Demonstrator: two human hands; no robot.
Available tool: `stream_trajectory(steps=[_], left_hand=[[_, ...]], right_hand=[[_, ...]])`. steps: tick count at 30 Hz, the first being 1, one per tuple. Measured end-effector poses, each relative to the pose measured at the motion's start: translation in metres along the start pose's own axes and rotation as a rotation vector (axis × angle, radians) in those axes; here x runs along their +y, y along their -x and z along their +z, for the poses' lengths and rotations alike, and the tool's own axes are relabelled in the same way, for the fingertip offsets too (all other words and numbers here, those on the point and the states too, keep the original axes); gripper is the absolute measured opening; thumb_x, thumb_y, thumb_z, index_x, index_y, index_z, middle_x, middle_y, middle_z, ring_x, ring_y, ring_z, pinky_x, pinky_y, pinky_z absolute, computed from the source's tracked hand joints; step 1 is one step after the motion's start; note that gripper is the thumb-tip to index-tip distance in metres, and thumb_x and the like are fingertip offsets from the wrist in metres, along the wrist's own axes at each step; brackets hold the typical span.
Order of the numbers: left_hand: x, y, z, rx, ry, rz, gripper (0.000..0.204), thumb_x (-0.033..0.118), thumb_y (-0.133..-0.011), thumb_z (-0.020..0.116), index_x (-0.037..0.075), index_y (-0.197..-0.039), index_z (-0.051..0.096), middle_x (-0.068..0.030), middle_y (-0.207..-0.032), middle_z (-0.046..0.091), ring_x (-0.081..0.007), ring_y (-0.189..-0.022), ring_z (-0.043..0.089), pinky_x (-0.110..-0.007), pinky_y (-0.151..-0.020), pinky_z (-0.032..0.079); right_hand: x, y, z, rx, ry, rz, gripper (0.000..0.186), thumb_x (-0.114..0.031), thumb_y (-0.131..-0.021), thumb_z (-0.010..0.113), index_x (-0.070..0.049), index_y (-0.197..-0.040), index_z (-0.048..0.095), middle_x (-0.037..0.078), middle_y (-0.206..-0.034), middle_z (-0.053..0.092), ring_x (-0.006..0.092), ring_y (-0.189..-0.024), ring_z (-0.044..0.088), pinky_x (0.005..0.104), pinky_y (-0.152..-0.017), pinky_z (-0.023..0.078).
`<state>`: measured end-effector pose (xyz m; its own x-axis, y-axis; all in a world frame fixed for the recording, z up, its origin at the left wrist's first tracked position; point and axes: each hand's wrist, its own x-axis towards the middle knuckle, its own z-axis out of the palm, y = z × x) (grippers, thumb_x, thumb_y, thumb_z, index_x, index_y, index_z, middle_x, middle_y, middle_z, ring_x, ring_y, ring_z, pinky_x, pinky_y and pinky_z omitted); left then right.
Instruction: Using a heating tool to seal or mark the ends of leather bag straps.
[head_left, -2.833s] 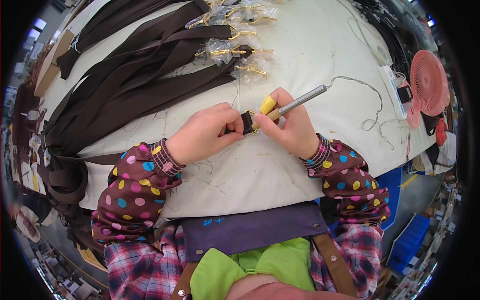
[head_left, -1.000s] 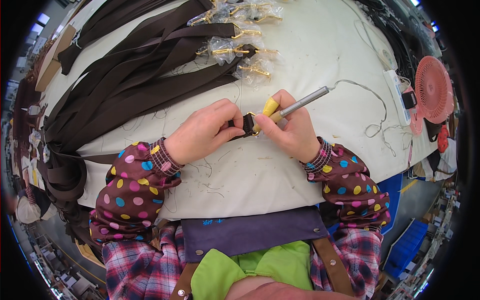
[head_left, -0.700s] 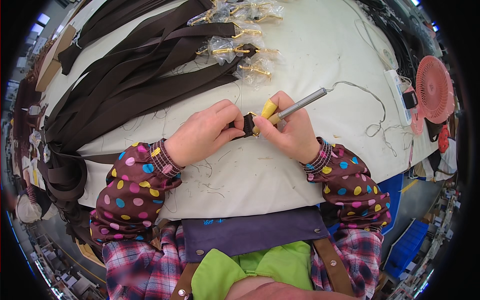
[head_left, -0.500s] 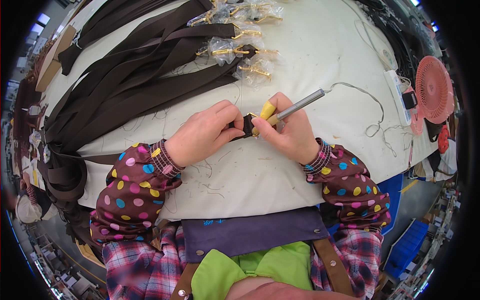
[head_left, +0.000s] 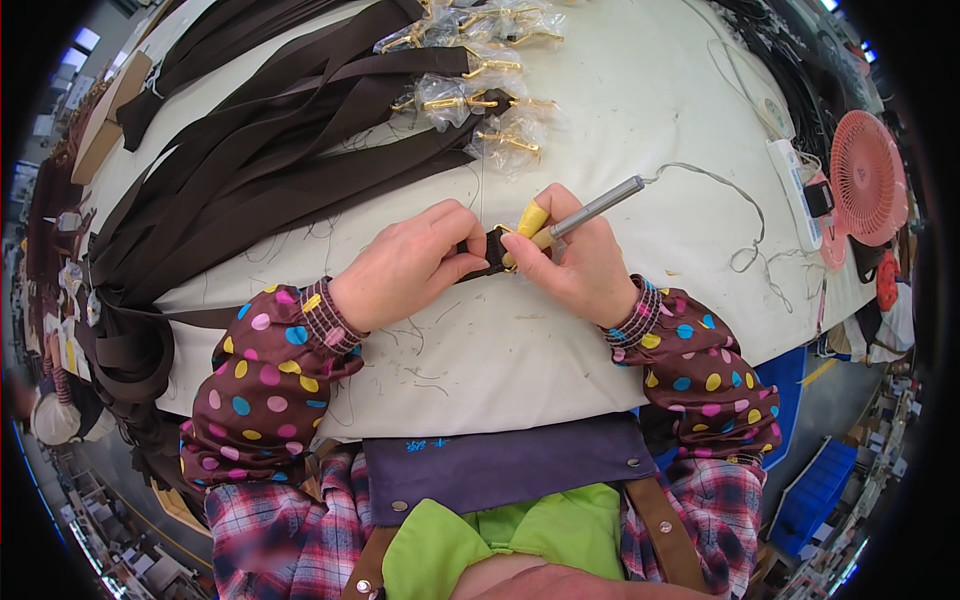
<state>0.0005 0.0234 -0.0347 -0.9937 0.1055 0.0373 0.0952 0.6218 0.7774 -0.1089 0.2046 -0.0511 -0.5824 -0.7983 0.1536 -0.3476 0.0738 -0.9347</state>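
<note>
Between the thumb and bent fingers of my left hand (head_left: 405, 265) is pinched the end of a dark brown webbing strap (head_left: 494, 250). Gold-coloured metal shows at the strap's end, partly hidden by my right thumb. My right hand (head_left: 585, 268) is closed around a corded pen-shaped tool (head_left: 606, 204) with a grey barrel, its lower end pointing down at the strap; the tip is hidden behind my fingers. Yellow wrapping (head_left: 533, 217) covers my right index finger. The strap's remaining length (head_left: 205, 318) runs left beneath my left arm.
Many dark brown straps (head_left: 250, 165) lie at the far left, with gold clasps in clear plastic (head_left: 510, 140) at their ends. The white table (head_left: 480, 370) carries loose threads. To the right stand a pink fan (head_left: 868, 180) and a white power strip (head_left: 795, 195); the tool's cable (head_left: 745, 195) trails there.
The pen-shaped tool has shifted very slightly left and down in my right hand. My left hand stays nearly still on the strap.
</note>
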Motion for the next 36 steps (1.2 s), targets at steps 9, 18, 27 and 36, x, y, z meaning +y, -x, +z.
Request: stream_trajectory(steps=[9, 18, 27, 36], left_hand=[[0.009, -0.002, -0.015, -0.098, 0.044, -0.057, 0.02, 0.007, -0.08, 0.07, 0.005, -0.092, 0.055, -0.0078, -0.089, 0.051, -0.0203, -0.072, 0.053, -0.031, -0.065, 0.045], [-0.004, -0.002, -0.016, -0.135, 0.018, 0.002, 0.016, 0.005, -0.078, 0.072, 0.005, -0.087, 0.058, -0.0045, -0.088, 0.049, -0.0144, -0.067, 0.046, -0.027, -0.06, 0.042], [-0.001, -0.002, -0.018, -0.187, -0.031, 0.026, 0.016, 0.009, -0.079, 0.07, 0.006, -0.09, 0.059, -0.0066, -0.089, 0.05, -0.0203, -0.075, 0.052, -0.031, -0.066, 0.044], [-0.007, -0.006, -0.019, -0.194, -0.065, 0.11, 0.016, 0.009, -0.079, 0.071, 0.006, -0.089, 0.059, -0.0067, -0.091, 0.051, -0.0228, -0.079, 0.055, -0.032, -0.068, 0.046]], right_hand=[[-0.002, 0.001, 0.003, 0.008, -0.089, -0.015, 0.026, -0.015, -0.085, 0.068, -0.003, -0.089, 0.046, 0.005, -0.068, 0.059, 0.0074, -0.057, 0.056, 0.0224, -0.05, 0.043], [-0.002, 0.001, 0.006, -0.001, -0.076, -0.027, 0.025, -0.016, -0.086, 0.068, -0.003, -0.088, 0.047, 0.004, -0.067, 0.059, 0.0076, -0.058, 0.057, 0.0228, -0.051, 0.044], [-0.004, 0.001, 0.003, -0.014, -0.043, -0.018, 0.025, -0.016, -0.086, 0.068, -0.003, -0.087, 0.047, 0.004, -0.068, 0.059, 0.0072, -0.057, 0.055, 0.0224, -0.051, 0.043], [-0.004, 0.001, 0.004, -0.024, -0.126, 0.035, 0.025, -0.014, -0.086, 0.068, -0.002, -0.088, 0.047, 0.003, -0.071, 0.059, 0.0052, -0.062, 0.055, 0.0214, -0.052, 0.043]])
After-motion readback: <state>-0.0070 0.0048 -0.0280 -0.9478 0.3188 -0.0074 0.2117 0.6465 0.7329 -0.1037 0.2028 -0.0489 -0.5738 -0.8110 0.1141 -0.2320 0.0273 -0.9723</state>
